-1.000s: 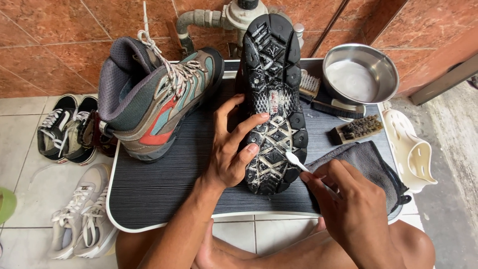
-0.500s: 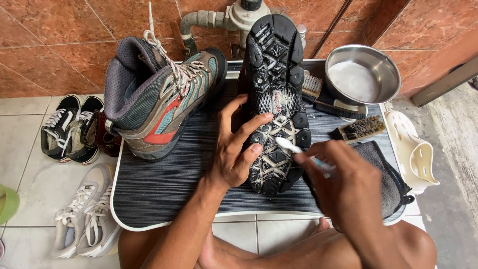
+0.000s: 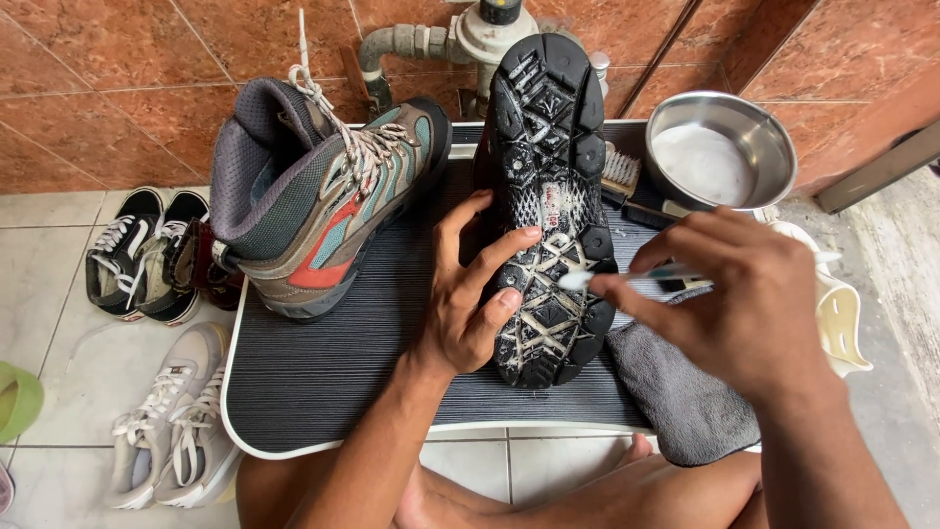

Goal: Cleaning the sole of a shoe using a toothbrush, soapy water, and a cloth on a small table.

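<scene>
A hiking boot lies sole-up point(image 3: 548, 196) on a small dark ribbed table point(image 3: 333, 362), its black lugged tread streaked with white foam. My left hand point(image 3: 468, 294) grips the boot's left side near the heel, fingers spread over the sole. My right hand point(image 3: 729, 294) holds a toothbrush point(image 3: 627, 277) level, its white head touching the tread at mid-sole. The matching boot point(image 3: 323, 191), grey, teal and orange, stands upright on the table's left part.
A steel bowl point(image 3: 720, 147) of soapy water sits at the back right, a scrub brush point(image 3: 627, 181) beside it. A grey cloth point(image 3: 676, 387) lies under my right hand. A cream plastic shoe point(image 3: 842, 313) is right; sneakers point(image 3: 166, 421) and black shoes point(image 3: 127, 250) lie on the floor left.
My right hand has risen and moved away from me, swinging the toothbrush from pointing up-left to level. Its head moved up the sole. The hand now covers the second brush.
</scene>
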